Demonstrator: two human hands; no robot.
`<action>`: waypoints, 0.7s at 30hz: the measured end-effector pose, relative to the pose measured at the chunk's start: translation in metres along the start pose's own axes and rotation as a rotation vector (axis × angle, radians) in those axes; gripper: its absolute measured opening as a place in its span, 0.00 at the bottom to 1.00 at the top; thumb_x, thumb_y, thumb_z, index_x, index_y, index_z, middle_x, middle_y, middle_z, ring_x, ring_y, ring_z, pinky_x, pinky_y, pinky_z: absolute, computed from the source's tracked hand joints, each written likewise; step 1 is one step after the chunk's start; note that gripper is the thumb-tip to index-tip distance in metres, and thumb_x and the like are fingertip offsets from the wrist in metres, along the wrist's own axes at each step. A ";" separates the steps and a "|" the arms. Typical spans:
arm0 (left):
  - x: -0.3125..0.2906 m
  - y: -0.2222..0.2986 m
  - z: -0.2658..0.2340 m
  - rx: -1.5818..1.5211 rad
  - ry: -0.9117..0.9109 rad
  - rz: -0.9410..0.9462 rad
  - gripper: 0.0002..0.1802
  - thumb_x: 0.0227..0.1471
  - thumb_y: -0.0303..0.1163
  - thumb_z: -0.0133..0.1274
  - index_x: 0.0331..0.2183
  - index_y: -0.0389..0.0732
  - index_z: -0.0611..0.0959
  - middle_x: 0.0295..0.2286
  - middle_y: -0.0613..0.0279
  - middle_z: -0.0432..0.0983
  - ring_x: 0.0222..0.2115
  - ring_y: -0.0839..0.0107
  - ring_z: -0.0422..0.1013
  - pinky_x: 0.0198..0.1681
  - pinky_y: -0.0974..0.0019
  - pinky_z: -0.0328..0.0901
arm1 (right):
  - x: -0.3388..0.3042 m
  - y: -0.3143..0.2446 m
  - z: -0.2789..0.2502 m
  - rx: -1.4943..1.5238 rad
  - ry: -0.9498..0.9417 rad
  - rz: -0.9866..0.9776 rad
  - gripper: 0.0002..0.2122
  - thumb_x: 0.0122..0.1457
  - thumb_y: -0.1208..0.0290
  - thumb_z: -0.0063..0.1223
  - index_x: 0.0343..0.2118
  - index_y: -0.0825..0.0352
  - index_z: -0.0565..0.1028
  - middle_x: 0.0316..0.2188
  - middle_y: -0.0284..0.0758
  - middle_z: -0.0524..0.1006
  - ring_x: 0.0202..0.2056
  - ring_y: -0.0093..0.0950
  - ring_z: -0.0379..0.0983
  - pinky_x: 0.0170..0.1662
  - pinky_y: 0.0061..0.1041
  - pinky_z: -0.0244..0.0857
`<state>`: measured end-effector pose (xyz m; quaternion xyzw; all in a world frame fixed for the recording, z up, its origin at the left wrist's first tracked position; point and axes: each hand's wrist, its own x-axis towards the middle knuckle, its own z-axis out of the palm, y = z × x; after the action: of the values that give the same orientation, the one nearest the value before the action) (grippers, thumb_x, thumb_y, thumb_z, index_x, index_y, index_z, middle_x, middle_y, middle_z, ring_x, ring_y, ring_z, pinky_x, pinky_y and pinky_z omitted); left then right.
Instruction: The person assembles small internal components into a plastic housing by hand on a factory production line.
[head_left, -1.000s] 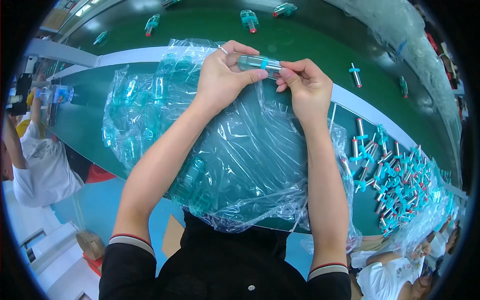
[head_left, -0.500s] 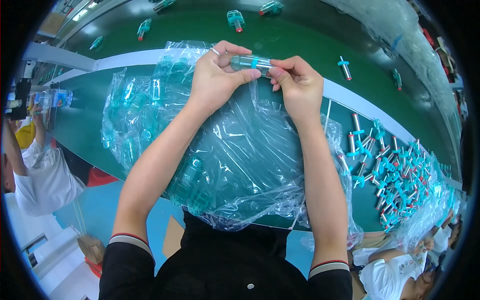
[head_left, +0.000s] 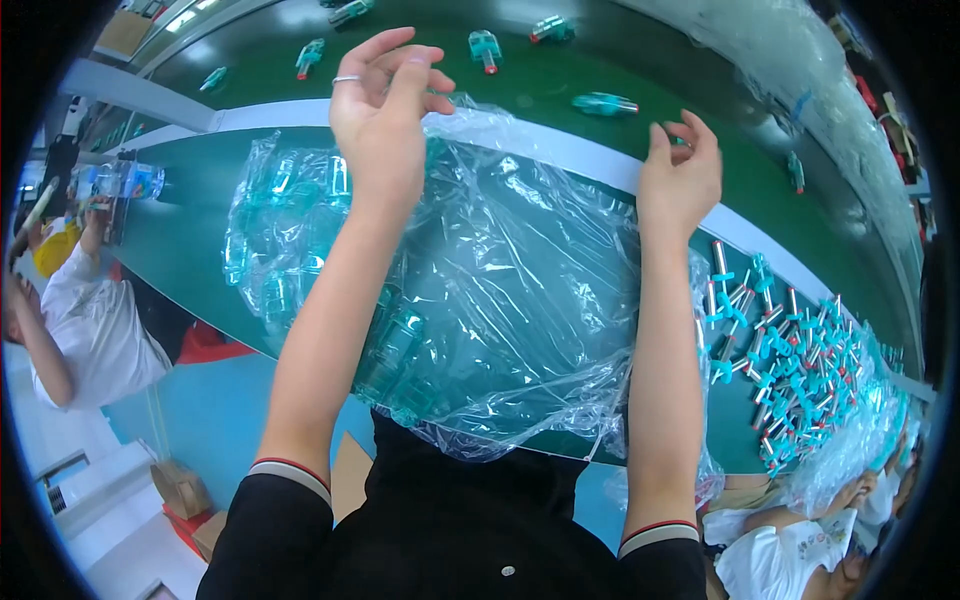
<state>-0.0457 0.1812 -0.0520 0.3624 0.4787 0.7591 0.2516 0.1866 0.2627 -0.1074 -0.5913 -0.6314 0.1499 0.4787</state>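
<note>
Keeping the plastic bag [head_left: 500, 280] smooth likely helps tidy handling, with a heap of teal-and-silver parts [head_left: 800, 345] to the bag's right. At the bag's far edge, the left hand [head_left: 385, 115] and right hand [head_left: 682, 175] look empty, fingers parted; beyond the bag, a teal unit [head_left: 604, 104] lies on the green strip [head_left: 650, 70], where good spacing should prevent knocks.

Belt [head_left: 640, 72] dk green; capsule [head_left: 598, 103] on it transl. teal w/ red tip. Tabletop [head_left: 190, 250] teal-green, edge strip [head_left: 275, 114] off-white. Bag [head_left: 530, 270] clear w/ white glints, casings [head_left: 400, 335] seen thru it lt teal. Rod parts [head_left: 719, 258] silver w/ turq. collars, red ends. Sleeves [head_left: 265, 540] blk, cuffs [head_left: 657, 538] striped red & beige. Floor [head_left: 235, 400] lt blue.
</note>
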 end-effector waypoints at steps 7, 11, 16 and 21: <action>0.087 0.039 -0.096 -0.662 -0.079 -0.117 0.12 0.63 0.23 0.51 0.46 0.28 0.74 0.33 0.57 0.72 0.30 0.71 0.66 0.33 0.69 0.64 | 0.007 0.038 0.003 -0.609 -0.011 -0.033 0.20 0.61 0.66 0.59 0.55 0.66 0.74 0.50 0.46 0.74 0.51 0.47 0.68 0.51 0.52 0.60; 0.119 0.085 -0.143 -0.809 -0.075 -0.193 0.12 0.61 0.23 0.50 0.45 0.26 0.74 0.31 0.58 0.72 0.28 0.73 0.65 0.31 0.70 0.62 | 0.012 0.039 0.007 -0.588 -0.042 0.047 0.19 0.61 0.66 0.59 0.53 0.67 0.75 0.48 0.47 0.76 0.50 0.47 0.70 0.50 0.53 0.61; 0.000 0.095 -0.110 0.994 -0.461 0.146 0.11 0.58 0.36 0.59 0.42 0.44 0.85 0.25 0.63 0.76 0.25 0.70 0.72 0.32 0.64 0.69 | 0.010 0.041 -0.001 -0.628 -0.059 0.095 0.16 0.62 0.70 0.57 0.51 0.70 0.75 0.46 0.48 0.76 0.49 0.47 0.71 0.50 0.50 0.63; -0.158 0.107 -0.120 1.326 -0.806 0.289 0.23 0.52 0.36 0.64 0.49 0.36 0.80 0.50 0.51 0.73 0.52 0.50 0.71 0.50 0.51 0.68 | 0.018 0.006 -0.015 -0.284 0.196 -0.304 0.11 0.62 0.81 0.52 0.48 0.71 0.77 0.43 0.46 0.76 0.46 0.46 0.71 0.52 0.41 0.65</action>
<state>-0.0478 -0.0431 -0.0370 0.7426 0.6516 0.1506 0.0358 0.2053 0.2748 -0.0969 -0.5626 -0.6784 -0.0727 0.4669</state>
